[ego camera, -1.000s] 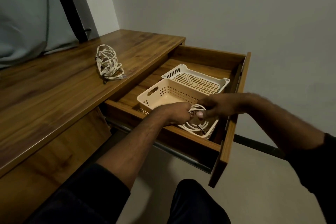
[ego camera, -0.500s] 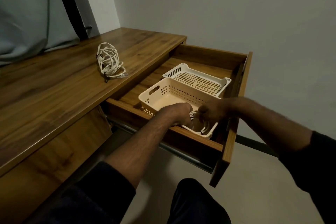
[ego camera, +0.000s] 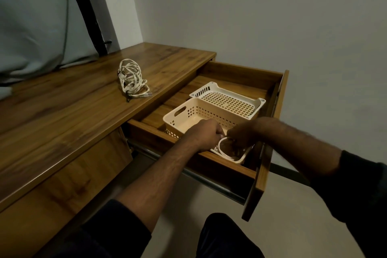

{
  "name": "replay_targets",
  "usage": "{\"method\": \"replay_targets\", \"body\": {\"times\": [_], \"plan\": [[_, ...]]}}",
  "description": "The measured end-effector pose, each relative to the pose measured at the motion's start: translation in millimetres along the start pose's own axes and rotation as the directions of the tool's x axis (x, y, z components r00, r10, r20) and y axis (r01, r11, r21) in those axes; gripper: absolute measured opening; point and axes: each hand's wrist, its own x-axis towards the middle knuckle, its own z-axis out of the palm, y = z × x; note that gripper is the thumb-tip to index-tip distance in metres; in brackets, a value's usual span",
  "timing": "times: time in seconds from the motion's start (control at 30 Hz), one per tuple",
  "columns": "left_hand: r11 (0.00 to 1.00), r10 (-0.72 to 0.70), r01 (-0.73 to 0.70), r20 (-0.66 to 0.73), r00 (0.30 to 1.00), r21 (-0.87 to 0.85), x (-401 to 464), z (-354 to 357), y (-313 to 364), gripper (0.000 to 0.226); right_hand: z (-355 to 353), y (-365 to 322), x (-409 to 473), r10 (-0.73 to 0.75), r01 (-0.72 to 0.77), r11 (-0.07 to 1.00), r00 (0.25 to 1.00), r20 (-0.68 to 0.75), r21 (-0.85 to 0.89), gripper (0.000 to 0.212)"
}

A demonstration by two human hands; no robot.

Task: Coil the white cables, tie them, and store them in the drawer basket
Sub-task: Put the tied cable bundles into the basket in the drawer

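Two hands meet over the cream basket [ego camera: 178, 112] in the open drawer [ego camera: 270, 153]: left hand [ego camera: 204, 132] and right hand [ego camera: 240, 134] both pinch the coiled cable [ego camera: 225, 153], directly beneath them; second coil [ego camera: 132, 78] lies far left on the bench [ego camera: 62, 115], nearer the left hand.

right hand [ego camera: 243, 134]: blurred, grip on coiled white cable [ego camera: 227, 151] not made out | coiled white cable: upper part hidden by both hands | cream basket [ego camera: 184, 111]: near corner covered by left hand [ego camera: 204, 132] | left hand: fingertips concealed behind knuckles | desk [ego camera: 62, 121]: cut off at left edge
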Motion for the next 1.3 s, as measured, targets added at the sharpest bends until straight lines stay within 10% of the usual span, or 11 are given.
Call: {"method": "replay_targets", "body": {"times": [0.53, 0.93, 1.3], "plan": [[0.999, 0.007, -0.022, -0.326, 0.945, -0.042, -2, 7, -1, 0.023, -30, 7, -26, -0.01, 0.036, 0.996, 0.955, -0.296, 0.082, 0.039], [0.993, -0.095, 0.027, -0.643, 0.76, -0.116, -25, -30, -25, 0.028, -50, -29, -13, 0.099, 0.021, 0.986, 0.722, -0.685, 0.166, 0.039], [0.947, -0.112, 0.3, -0.752, 0.649, 0.117, -70, -129, -155, 0.043, -119, -137, 40, -0.119, 0.259, 0.965, 0.546, -0.829, 0.032, 0.042]]}}
